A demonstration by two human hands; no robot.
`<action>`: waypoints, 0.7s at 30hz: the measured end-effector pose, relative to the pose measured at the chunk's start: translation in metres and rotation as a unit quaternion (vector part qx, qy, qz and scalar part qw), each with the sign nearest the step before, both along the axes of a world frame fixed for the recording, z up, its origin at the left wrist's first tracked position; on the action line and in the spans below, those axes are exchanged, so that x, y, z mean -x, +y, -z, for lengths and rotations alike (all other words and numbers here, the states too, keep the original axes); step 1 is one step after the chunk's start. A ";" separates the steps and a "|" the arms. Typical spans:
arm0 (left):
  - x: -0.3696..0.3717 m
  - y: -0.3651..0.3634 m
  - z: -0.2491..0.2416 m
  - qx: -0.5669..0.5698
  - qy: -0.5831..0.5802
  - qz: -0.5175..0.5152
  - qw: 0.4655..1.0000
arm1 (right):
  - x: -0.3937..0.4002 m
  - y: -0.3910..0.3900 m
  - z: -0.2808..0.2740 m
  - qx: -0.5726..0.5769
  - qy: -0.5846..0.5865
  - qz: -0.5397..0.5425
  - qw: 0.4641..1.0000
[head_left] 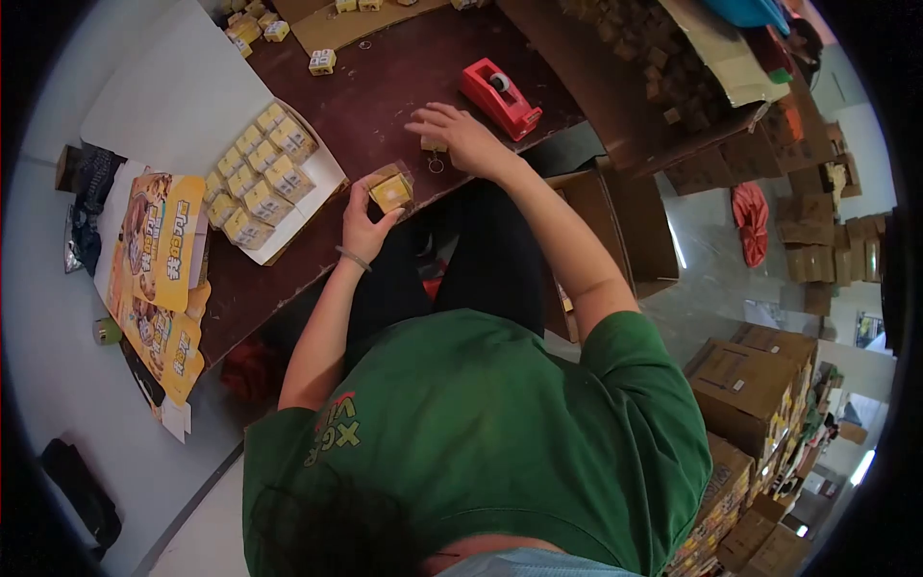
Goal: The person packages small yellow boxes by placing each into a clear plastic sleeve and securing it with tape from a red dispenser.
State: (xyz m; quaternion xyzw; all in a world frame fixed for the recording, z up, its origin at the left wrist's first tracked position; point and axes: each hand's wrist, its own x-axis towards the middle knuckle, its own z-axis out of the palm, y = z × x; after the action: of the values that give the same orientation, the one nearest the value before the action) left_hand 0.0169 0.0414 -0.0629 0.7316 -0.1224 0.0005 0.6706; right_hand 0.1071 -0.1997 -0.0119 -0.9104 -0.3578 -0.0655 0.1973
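Note:
Near the table's front edge, my left hand (361,229) is closed around a small yellow box (389,193) in clear wrapping. My right hand (465,144) hovers over the table just to the right, fingers stretched out and apart. Partly hidden under it lies another small yellow piece (432,145), with a thin ring (436,166) beside it. A white open carton (330,178) on the left holds rows of small wrapped yellow boxes (265,197). Behind my right hand sits a red tape dispenser (501,99).
Flat printed orange cartons (160,240) lie at the table's left end. A loose small box (322,62) sits toward the back of the dark red table (404,67). A large cardboard box (740,67) with many small pieces stands back right. Stacked cartons (740,385) fill the floor at right.

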 end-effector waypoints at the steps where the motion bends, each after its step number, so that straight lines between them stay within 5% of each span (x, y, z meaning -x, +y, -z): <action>1: 0.001 -0.001 -0.001 0.006 0.002 -0.001 1.000 | -0.004 0.002 -0.004 0.099 -0.014 -0.046 0.994; 2: 0.001 -0.001 0.001 0.008 0.003 0.000 1.000 | -0.007 0.004 -0.008 0.165 0.019 -0.060 0.984; 5: 0.001 0.000 0.003 0.008 0.006 -0.005 1.000 | -0.028 -0.001 0.005 0.120 0.026 -0.055 0.991; 14: 0.002 0.000 0.007 -0.025 0.014 -0.026 0.999 | 0.034 0.012 -0.005 -0.250 0.143 0.193 0.938; 17: 0.003 0.000 0.006 -0.024 0.019 -0.028 0.999 | 0.060 0.028 0.017 -0.203 0.057 0.253 0.944; 21: 0.002 0.001 0.008 -0.025 0.019 -0.031 0.999 | 0.065 0.020 0.003 -0.182 0.021 0.182 0.966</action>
State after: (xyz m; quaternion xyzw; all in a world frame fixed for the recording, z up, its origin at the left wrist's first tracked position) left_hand 0.0150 0.0421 -0.0708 0.7512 -0.0874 0.0042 0.6543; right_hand 0.0422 -0.1802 -0.0154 -0.9101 -0.1634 -0.1450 0.3520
